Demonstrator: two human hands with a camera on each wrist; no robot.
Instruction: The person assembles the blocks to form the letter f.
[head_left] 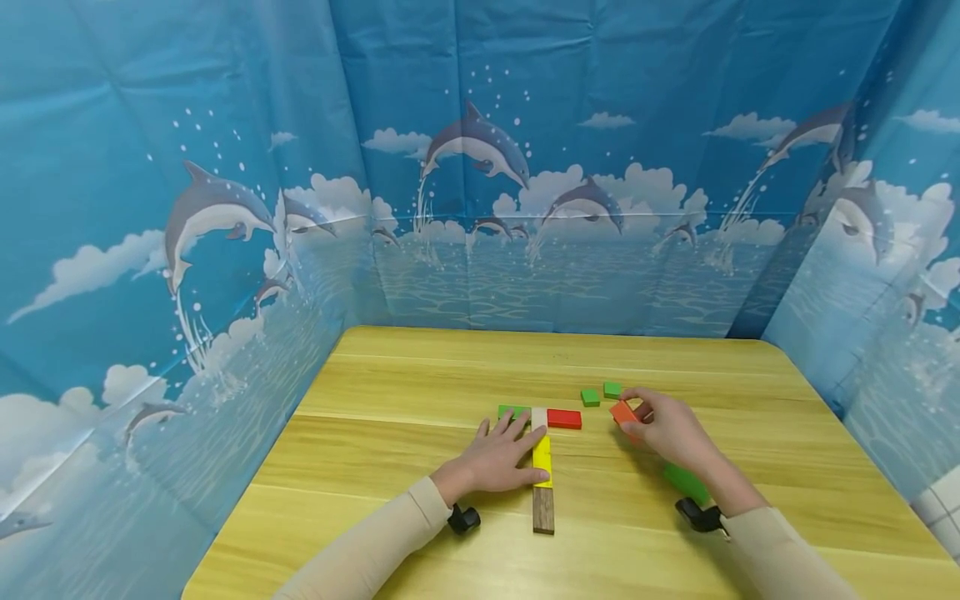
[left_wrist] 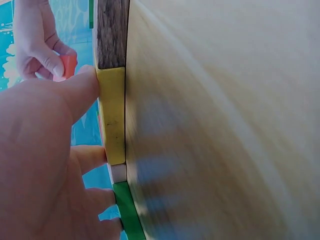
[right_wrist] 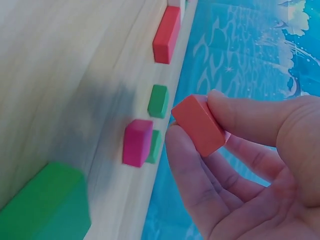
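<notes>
A: Status of the layout, working up from the bottom of the head view?

B: A line of flat blocks is already laid on the table [head_left: 450, 550]. The brown block [head_left: 543, 509] sits lowest, just below centre of frame; the yellow block [head_left: 542, 458] butts against its far end, then a pale block [head_left: 538, 414]. At that point a crossbar runs sideways: green block [head_left: 510, 411] to its left, red block [head_left: 564, 418] to its right. So a T or cross shape is partly built, by my reading.

A: Left to place?

B: Judging by what lies loose: a large green block [head_left: 684, 481] at lower right by the right wrist, a pink block [right_wrist: 137, 142], and two small green cubes [head_left: 590, 397] right of centre, further up.

A: Hands?

B: The left hand [head_left: 498, 457] lies flat with fingers spread, thumb along the yellow block and fingertips touching the green and pale blocks. It appears to be steadying the row. The right hand [head_left: 667, 429] pinches the orange block [head_left: 623, 412] between thumb and fingers, lifted off the wood.

A: Orange block's position?

B: Right of centre, well right of the red block's end, just below the green cubes, tilted.
</notes>
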